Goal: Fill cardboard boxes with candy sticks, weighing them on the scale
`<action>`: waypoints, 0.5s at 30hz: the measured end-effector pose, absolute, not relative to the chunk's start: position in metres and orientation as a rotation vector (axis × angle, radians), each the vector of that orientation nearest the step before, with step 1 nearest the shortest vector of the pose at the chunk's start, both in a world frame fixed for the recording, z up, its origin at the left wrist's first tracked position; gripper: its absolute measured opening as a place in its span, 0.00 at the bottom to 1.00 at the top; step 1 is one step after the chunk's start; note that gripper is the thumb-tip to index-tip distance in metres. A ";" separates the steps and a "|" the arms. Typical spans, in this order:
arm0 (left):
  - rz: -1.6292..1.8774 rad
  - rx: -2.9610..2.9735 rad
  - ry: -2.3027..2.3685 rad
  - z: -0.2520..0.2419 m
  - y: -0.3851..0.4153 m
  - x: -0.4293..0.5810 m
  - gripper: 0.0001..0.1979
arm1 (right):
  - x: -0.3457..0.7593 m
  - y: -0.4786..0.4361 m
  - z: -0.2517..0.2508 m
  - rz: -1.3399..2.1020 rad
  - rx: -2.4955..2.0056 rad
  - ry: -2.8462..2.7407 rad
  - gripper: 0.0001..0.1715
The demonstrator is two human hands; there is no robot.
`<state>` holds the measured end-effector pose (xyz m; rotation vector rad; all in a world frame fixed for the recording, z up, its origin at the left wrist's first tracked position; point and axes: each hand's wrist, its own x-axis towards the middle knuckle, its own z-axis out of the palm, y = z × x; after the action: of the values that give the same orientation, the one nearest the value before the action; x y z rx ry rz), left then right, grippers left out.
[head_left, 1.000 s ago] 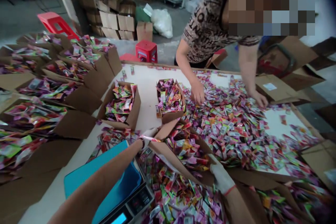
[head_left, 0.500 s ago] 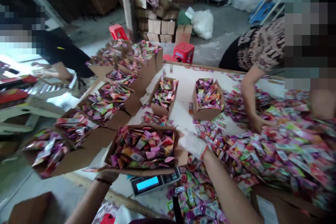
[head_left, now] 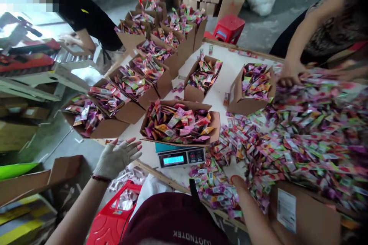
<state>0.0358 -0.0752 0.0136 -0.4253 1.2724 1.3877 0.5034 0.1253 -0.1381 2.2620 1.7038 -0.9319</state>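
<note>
A cardboard box point(head_left: 215, 127) heaped with small colourful packets sits on a digital scale point(head_left: 181, 157), whose blue display is lit. My left hand point(head_left: 116, 157), in a pale fingerless-tipped glove, is off the box's lower left corner, palm turned up and fingers spread, holding nothing. On the right, my gloved right hand point(head_left: 234, 166) is down among loose packets point(head_left: 214, 183) beside the scale. Its fingers blend into the pile, so I cannot tell what they grip.
Filled boxes point(head_left: 115, 128) line the table's left side. Two more filled boxes point(head_left: 244, 105) stand behind the scale. A co-worker's hand point(head_left: 290, 72) reaches into the large packet pile point(head_left: 310, 134). A labelled carton point(head_left: 310, 214) is at lower right, a red stool point(head_left: 106, 218) at lower left.
Both hands have let go of the box, which now rests on the scale. My left hand has opened beside it; my right has dropped to the loose packets. The view has tilted down.
</note>
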 end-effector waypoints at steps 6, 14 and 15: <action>1.178 -0.191 1.818 -0.051 -0.093 0.030 0.16 | 0.533 0.155 -0.143 -0.835 1.929 1.842 0.33; 0.240 0.455 2.499 -0.142 -0.105 -0.045 0.24 | 0.555 0.202 -0.030 -0.745 1.801 1.974 0.21; 0.169 0.486 2.513 -0.146 -0.106 -0.057 0.24 | 0.548 0.200 -0.006 -0.815 1.806 2.031 0.20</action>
<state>-0.0567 -0.1062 -0.1457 0.4856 2.5131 0.1691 0.5481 0.1997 -0.0056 1.8059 2.0310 -0.8148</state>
